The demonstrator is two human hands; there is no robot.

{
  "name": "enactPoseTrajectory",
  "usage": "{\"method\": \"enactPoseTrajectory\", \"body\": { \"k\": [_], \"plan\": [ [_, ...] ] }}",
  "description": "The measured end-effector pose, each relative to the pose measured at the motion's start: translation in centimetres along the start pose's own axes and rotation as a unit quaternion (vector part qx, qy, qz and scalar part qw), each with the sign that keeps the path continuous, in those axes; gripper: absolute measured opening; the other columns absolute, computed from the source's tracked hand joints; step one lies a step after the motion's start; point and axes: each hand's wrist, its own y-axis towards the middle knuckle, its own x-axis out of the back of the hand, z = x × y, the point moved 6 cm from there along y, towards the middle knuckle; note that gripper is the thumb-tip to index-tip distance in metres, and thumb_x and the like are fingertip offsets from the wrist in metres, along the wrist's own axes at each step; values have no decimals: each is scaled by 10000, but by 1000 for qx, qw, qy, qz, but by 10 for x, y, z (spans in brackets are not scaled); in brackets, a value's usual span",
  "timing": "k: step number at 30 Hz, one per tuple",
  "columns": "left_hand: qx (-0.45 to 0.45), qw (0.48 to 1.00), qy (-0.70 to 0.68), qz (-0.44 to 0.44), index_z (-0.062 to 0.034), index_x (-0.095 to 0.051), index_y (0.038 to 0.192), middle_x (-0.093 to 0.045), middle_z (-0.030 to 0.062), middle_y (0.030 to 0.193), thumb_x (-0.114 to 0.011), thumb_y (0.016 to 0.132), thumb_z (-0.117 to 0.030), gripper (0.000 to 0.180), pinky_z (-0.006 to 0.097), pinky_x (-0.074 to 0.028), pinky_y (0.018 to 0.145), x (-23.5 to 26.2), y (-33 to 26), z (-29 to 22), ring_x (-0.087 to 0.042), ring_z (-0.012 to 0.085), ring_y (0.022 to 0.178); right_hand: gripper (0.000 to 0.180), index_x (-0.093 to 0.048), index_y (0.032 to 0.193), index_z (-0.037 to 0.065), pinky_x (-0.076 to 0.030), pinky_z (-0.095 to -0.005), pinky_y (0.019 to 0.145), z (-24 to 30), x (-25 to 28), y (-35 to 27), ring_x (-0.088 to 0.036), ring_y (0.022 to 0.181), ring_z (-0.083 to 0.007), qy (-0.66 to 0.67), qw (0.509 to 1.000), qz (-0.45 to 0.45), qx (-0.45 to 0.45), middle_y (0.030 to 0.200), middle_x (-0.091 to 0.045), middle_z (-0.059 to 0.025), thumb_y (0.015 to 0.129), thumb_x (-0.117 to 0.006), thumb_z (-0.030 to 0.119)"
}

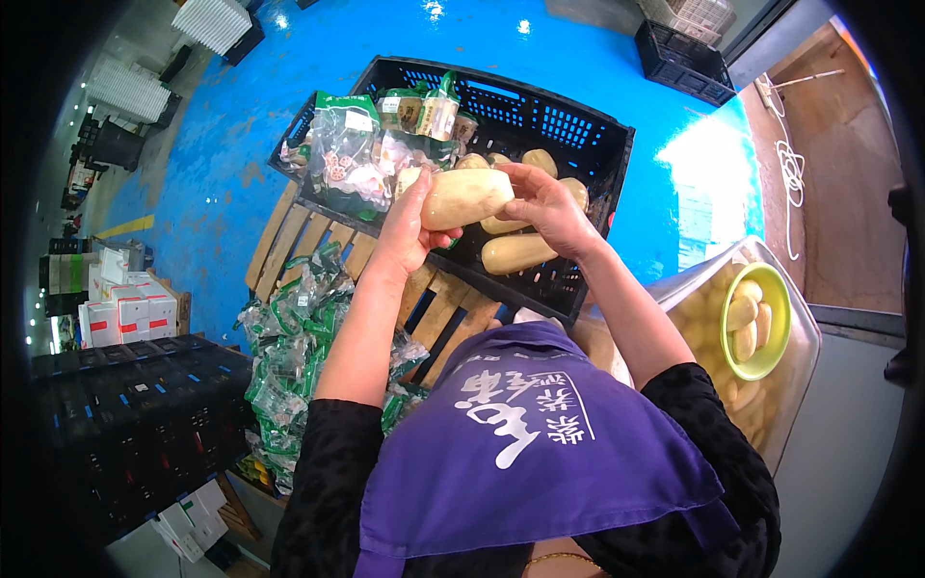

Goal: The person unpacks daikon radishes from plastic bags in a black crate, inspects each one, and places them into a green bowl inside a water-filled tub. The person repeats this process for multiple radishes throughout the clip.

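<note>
Pale yellow, smooth and thick, with a few faint brownish marks and a blunt right end, a root [465, 199] is gripped between both hands above the black crate [609, 154], inside its near edge. The left hand [409, 229] cups the left end, thumb upright along it and fingers curled beneath; the right hand [551, 210] pinches the right end with thumb and fingers. Both forearms reach forward from the lower edge, converging on it. Its long axis runs nearly left to right, the right end tipped slightly up in the view.

Loose roots [520, 253] lie in the crate's right part, while clear-and-green packets [347, 154] fill its left end. Below the near edge show the slats of a wooden pallet [279, 236] and a heap of green-printed bags [299, 356]. To the right, a lime-green bowl [729, 332] holding more roots sits in a tub [815, 337].
</note>
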Motion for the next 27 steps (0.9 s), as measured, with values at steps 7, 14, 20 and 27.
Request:
{"method": "enactPoseTrajectory", "body": {
  "k": [7,14,20,27],
  "plan": [
    [-52,995,-44,75,-82,-566,1267,-663,88,1019,-591,989,-445,458,264,-516,544,4,-7,5,-657,176,725,537,-408,1490,30,-554,-415,959,-16,-5,-7,-623,1162,-271,138,989,2,-57,1369,-552,-139,995,-606,102],
    [-207,963,100,141,-86,-438,1451,-520,64,1341,-716,853,3,665,342,-442,1056,-13,-34,-7,-514,192,1246,562,-363,1503,66,-568,-439,936,-28,-4,-16,-641,1135,-302,211,967,15,-140,1381,-533,-136,1018,-598,227],
    [-136,981,-62,123,-79,-391,1472,-523,97,1355,-679,932,-110,612,394,-486,1035,-3,-29,2,-535,232,1256,599,-415,1444,57,-505,-459,1008,-32,-8,-19,-568,1227,-287,237,970,47,-35,1373,-535,-124,914,-691,92],
    [-89,981,-88,148,-81,-416,1451,-508,134,1408,-617,979,-167,521,450,-598,875,-16,-33,0,-569,258,1250,747,-348,1495,49,-462,-478,1060,-17,-7,-22,-484,1320,-284,174,983,56,20,1407,-503,-131,838,-694,-26]
  ]
}}
